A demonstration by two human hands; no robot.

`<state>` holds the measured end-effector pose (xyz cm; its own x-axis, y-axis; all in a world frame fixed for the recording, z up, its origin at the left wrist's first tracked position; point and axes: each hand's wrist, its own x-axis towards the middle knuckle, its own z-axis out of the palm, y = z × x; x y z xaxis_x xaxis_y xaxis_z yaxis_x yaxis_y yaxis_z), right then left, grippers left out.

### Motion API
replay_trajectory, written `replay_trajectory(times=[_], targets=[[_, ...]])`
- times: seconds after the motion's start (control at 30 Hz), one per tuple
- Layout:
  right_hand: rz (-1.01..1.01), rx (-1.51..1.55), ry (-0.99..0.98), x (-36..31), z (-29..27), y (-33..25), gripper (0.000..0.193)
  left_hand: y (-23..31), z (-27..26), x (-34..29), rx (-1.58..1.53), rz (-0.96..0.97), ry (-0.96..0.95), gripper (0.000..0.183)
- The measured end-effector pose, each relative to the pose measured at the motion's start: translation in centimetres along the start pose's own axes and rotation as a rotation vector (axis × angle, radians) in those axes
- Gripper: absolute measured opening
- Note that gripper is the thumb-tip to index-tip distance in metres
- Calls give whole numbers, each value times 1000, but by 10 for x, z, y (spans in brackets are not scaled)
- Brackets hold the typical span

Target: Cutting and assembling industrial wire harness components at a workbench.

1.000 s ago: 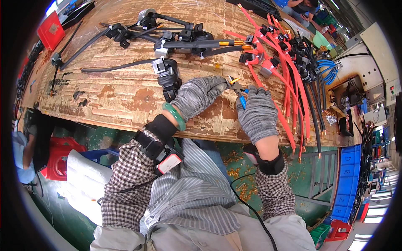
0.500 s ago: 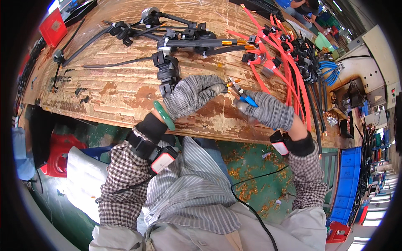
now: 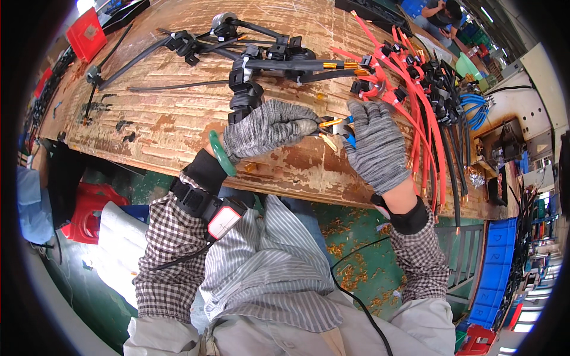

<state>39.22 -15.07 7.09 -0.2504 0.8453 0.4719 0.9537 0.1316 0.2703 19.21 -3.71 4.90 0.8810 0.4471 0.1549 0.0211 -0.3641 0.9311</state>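
My left hand [image 3: 270, 129], in a grey striped knit glove, is closed with its thumb and fingers pinched on a dark cable end. Orange-coppery cores [image 3: 331, 123] stick out of that cable past my fingertips. Blue-handled pliers [image 3: 350, 139] are gripped in my right hand [image 3: 378, 145], gloved alike, and my palm and fingers cover most of the handles. Their metal jaws [image 3: 339, 129] meet the cores just right of my left fingertips; whether they are closed is too small to tell. Black cable parts with clips [image 3: 245, 98] lie on the bench just beyond my left hand.
The worn wooden bench [image 3: 178, 133] carries a black cable harness [image 3: 285, 64] and, to the right, a bundle of red cables [image 3: 415, 101] and black cables [image 3: 448, 154]. Blue bins [image 3: 496, 267] stand at the lower right. A person [image 3: 439, 21] sits at the far right. Orange scraps [image 3: 356, 267] litter the floor.
My right hand has turned and raised its fingers, so its back now shows more and the pliers lie more hidden. The cable cores now point to the right. The view has shifted slightly.
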Motion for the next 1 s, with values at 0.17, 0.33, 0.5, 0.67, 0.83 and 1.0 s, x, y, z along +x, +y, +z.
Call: replay_trajectory(times=[0.17, 0.33, 0.5, 0.67, 0.83, 1.0], targets=[[124, 28, -118, -3, -6, -10, 35, -1, 1, -2, -4, 34, 39, 32], [324, 771, -532, -8, -13, -11, 35, -4, 3, 0, -203, -66, 0, 37], [386, 823, -514, -12, -15, -10, 44, 5, 12, 4, -118, 58, 9, 41], [232, 442, -140, -23, 4, -16, 41, 22, 32, 1, 155, 2, 278, 45], [704, 1162, -322, -23, 5, -2, 44, 17, 42, 5, 308, 27, 472, 44], [233, 38, -191, -27, 23, -1, 46, 23, 30, 0, 178, 8, 259, 39]])
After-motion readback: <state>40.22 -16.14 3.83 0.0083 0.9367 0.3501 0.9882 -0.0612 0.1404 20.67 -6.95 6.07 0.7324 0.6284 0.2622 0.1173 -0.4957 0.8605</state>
